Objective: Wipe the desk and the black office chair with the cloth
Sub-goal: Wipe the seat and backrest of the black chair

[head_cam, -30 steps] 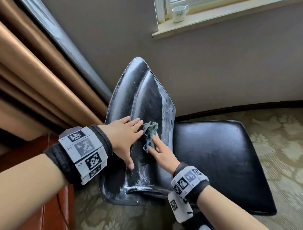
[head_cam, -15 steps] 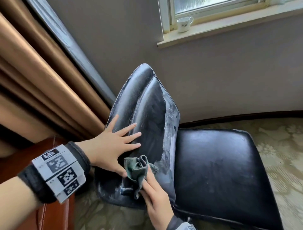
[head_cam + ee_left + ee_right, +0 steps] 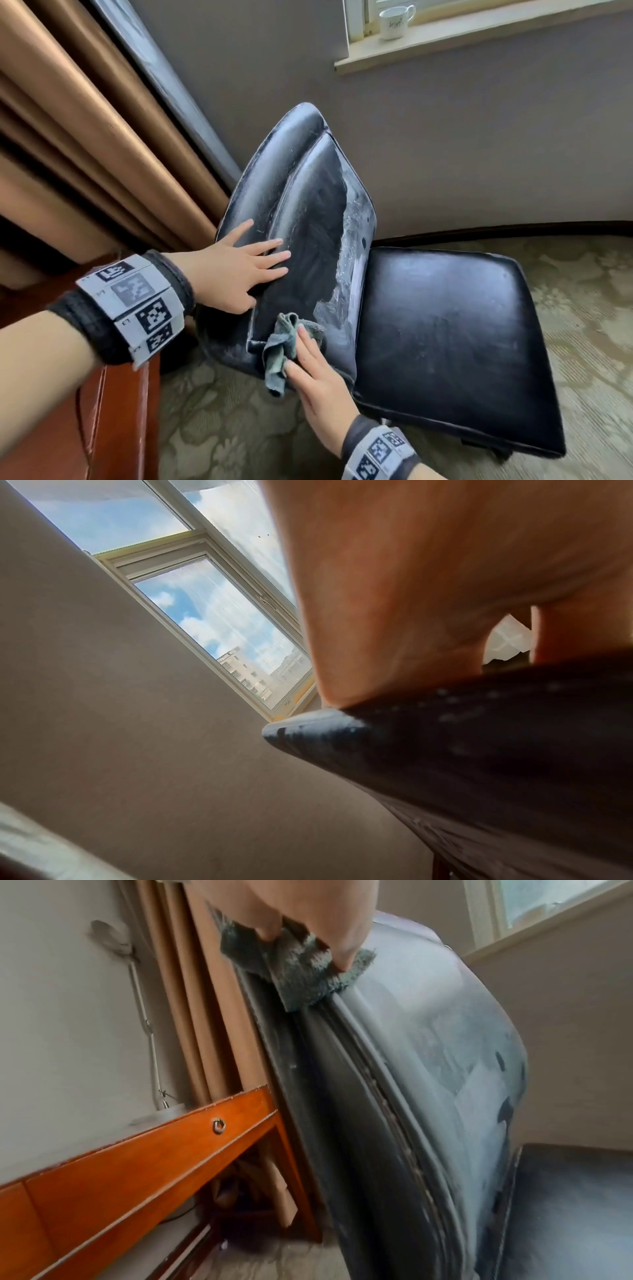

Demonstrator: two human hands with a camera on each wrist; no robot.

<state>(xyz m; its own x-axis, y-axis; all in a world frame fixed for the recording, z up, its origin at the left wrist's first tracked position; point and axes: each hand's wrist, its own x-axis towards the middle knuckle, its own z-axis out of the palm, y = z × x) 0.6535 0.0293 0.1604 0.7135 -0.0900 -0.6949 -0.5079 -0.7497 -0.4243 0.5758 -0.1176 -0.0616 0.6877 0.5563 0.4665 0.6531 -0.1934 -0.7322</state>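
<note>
The black office chair stands turned, its dusty backrest [image 3: 308,222] facing me and its seat [image 3: 445,325] to the right. My left hand [image 3: 253,263] lies flat on the backrest's left side, fingers straight and spread. The left wrist view shows its palm [image 3: 428,588] pressed on the backrest edge [image 3: 479,750]. My right hand [image 3: 308,356] presses a crumpled grey-green cloth [image 3: 281,346] against the backrest's lower part with straight fingers. In the right wrist view the fingertips [image 3: 346,942] push into the cloth [image 3: 301,969] on the backrest [image 3: 411,1069]. A red-brown desk [image 3: 113,411] is at lower left.
Tan curtains [image 3: 85,120] hang left of the chair, close behind the backrest. A white cup [image 3: 395,22] stands on the window sill [image 3: 479,37] above. Patterned carpet [image 3: 222,428] covers the floor. The desk front with a ring pull [image 3: 218,1125] is beside the backrest.
My right hand has dragged the cloth down the backrest from its middle to its lower part. My left hand has spread flat and stayed on the backrest's left side.
</note>
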